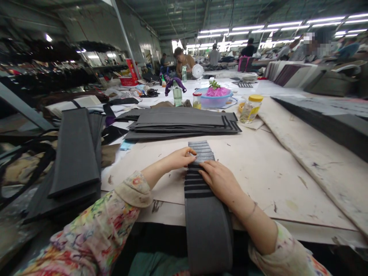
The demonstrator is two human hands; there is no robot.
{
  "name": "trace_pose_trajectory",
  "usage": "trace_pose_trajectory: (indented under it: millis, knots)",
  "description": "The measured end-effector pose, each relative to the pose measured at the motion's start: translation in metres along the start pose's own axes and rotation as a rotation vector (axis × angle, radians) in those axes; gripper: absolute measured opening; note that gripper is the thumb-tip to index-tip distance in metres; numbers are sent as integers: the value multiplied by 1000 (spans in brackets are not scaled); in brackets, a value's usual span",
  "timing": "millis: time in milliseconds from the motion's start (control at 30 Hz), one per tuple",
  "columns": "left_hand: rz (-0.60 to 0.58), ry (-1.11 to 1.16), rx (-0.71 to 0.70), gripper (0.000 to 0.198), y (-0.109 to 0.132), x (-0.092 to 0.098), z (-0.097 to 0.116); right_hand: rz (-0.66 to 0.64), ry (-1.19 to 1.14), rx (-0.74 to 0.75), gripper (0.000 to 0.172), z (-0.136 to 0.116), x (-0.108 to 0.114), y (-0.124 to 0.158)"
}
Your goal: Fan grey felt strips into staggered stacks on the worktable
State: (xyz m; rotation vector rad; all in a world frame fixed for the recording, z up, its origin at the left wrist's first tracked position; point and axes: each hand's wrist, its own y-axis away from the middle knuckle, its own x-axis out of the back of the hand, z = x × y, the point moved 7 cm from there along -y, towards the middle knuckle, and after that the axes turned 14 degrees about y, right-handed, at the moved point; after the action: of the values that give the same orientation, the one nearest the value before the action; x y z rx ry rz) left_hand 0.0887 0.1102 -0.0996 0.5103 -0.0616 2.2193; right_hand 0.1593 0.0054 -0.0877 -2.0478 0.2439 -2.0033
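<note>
A fanned stack of several dark grey strips (201, 176) lies on the pale board (258, 168) in front of me, its near end hanging over the table edge toward my lap. My left hand (179, 158) pinches the strips at their left edge, fingers curled onto them. My right hand (220, 180) lies flat on top of the stack, fingers stretched out and pressing the strips down.
A spread pile of long grey sheets (181, 122) lies beyond. Stacked black panels (76, 153) sit at left. A yellow-lidded jar (250, 108), a blue basin (215, 100) and bottles stand further back. Other people work at far tables.
</note>
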Motion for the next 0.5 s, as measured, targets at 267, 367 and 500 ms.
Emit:
trace_pose_trajectory:
  millis: [267,367,500]
  knots:
    - [-98,-155,-88,39,-15,-16,10,-19,-25,-2,24,2,0,-1]
    - [-95,-166,-92,38,-13,-16,9,-32,-47,3,23,1,2,2]
    - [-87,-210,-90,37,-10,-17,9,-56,-79,2,21,-3,10,14]
